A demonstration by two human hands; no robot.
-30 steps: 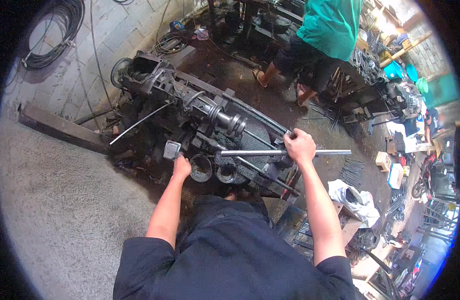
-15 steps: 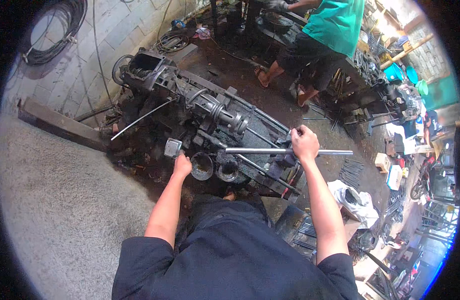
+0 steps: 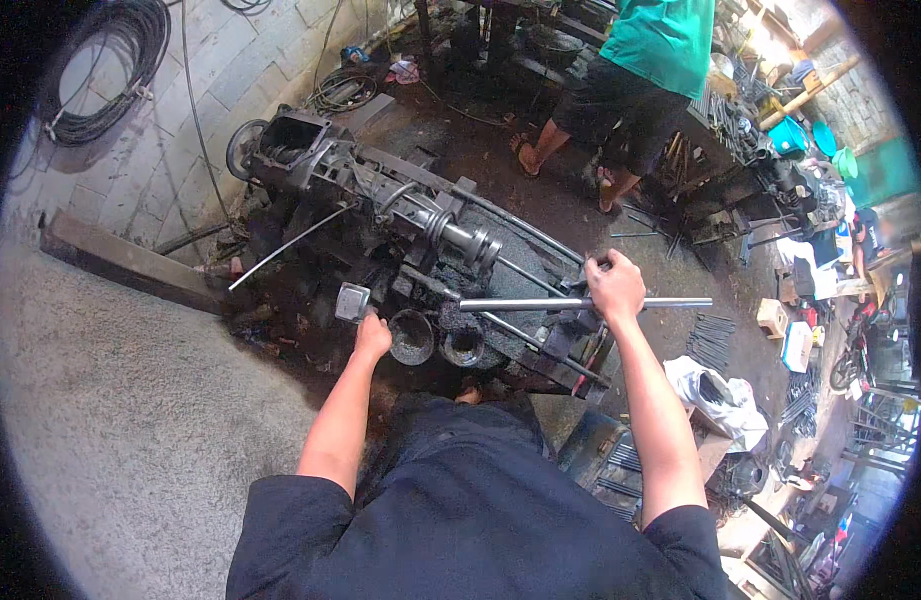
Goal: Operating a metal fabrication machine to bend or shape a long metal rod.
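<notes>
A dark, greasy machine (image 3: 421, 215) with a ribbed metal chuck and long guide rails stretches across in front of me. My right hand (image 3: 617, 287) is closed over a long bright steel bar (image 3: 521, 305) that lies crosswise above the rails' right end. Its fingertips are partly hidden. On the near side, my left hand (image 3: 373, 337) has curled fingers at the lower corner of a small grey metal box (image 3: 353, 302). What those fingers grip is hidden. Right beside this hand stand two round bowls, one (image 3: 412, 337) nearer it and the other (image 3: 463, 345) holding dark bits.
A thin rod (image 3: 291, 247) sticks out from the machine's left side. A low beam (image 3: 131, 262) runs along the wall. Across from me stands a co-worker (image 3: 651, 90) in a green shirt. Several dark rods (image 3: 711, 340) and a white sack (image 3: 716, 402) lie at the right.
The whole view has shifted slightly. Both of my hands stay at the same spots, the right one on the bar and the left one by the box. The co-worker's gloved hand has left the view.
</notes>
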